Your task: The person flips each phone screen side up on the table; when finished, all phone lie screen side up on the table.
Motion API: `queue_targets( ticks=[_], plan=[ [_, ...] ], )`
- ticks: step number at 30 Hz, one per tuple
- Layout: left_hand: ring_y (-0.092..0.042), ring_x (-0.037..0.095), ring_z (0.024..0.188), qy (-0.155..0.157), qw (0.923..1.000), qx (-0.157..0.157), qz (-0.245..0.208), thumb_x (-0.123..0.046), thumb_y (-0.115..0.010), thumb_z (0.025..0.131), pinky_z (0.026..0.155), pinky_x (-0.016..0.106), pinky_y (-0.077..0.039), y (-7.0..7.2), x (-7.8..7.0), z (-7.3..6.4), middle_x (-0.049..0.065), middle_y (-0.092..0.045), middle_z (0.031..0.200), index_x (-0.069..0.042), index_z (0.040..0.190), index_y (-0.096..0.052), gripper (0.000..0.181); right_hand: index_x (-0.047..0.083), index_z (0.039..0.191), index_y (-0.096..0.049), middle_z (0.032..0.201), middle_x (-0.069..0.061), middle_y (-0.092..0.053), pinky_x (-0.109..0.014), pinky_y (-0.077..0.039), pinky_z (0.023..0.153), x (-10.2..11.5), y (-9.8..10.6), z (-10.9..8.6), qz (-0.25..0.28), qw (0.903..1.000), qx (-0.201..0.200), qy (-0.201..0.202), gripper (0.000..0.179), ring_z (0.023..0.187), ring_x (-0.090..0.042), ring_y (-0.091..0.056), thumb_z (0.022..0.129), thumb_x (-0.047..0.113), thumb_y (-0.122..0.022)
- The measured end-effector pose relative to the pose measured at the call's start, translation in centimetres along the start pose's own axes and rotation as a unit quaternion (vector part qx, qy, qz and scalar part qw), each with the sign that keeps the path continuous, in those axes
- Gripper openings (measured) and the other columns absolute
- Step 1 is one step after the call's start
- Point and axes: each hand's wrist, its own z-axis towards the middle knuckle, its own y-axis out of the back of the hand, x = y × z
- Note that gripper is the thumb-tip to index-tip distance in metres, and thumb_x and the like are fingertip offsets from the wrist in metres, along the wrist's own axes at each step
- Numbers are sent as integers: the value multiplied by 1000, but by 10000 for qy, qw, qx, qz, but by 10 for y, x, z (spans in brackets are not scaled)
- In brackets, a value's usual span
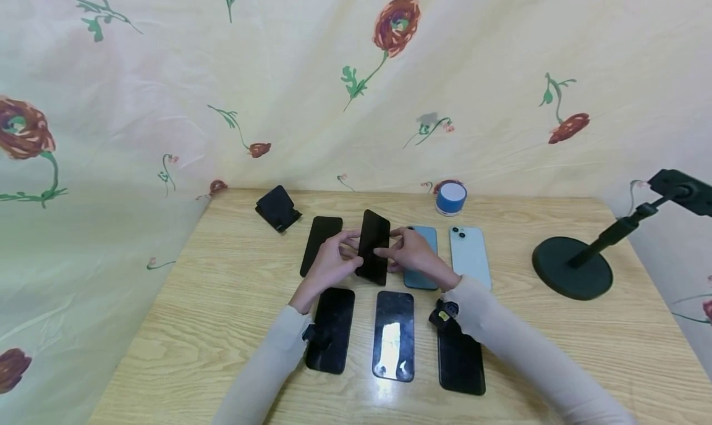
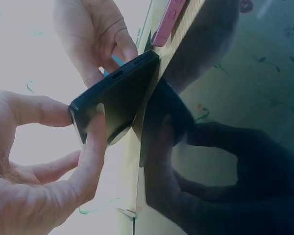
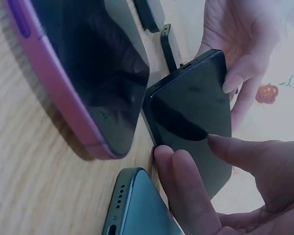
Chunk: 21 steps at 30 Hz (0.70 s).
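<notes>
A black smartphone is held between both hands, tilted up off the table with its dark screen facing the person. My left hand grips its left edge, thumb at the screen side and fingers toward the back. From the other side my right hand pinches it, its thumb lying on the screen. The right wrist view shows the lower end of this smartphone close over the table. Just left of it lies another black phone; a blue phone lies under the right hand.
In front lie a black phone, a phone with a glare on its screen and one partly under the right wrist. A light blue phone, blue tape roll, black folded item and stand are around.
</notes>
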Motion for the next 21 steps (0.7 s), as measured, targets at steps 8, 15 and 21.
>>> queue_targets(
  ticks=[8, 15, 21],
  plan=[
    [-72, 26, 101, 224, 9993, 28, 308, -7, -74, 92, 79, 32, -58, 2, 3, 1, 14, -69, 119, -7, 145, -59, 55, -3, 152, -41, 97, -13, -76, -29, -61, 67, -2, -2, 1, -209, 9995, -108, 191, 75, 64, -14, -73, 95, 27, -78],
    [-70, 23, 99, 422, 9974, 96, 568, -9, -75, 92, 81, 33, -57, 2, 2, 2, 13, -68, 118, -6, 143, -58, 54, -2, 153, -39, 103, -15, -74, -29, -61, 71, -2, -2, 3, -306, 9992, -133, 219, 75, 66, -13, -74, 94, 22, -79],
    [-65, 19, 92, 633, 9937, 183, 906, -10, -79, 90, 79, 31, -53, -1, 0, 4, 11, -66, 115, -5, 142, -58, 56, 0, 153, -39, 107, -16, -70, -30, -60, 75, -3, -3, 4, -336, 9991, -145, 232, 77, 69, -15, -75, 92, 19, -81]
  ],
)
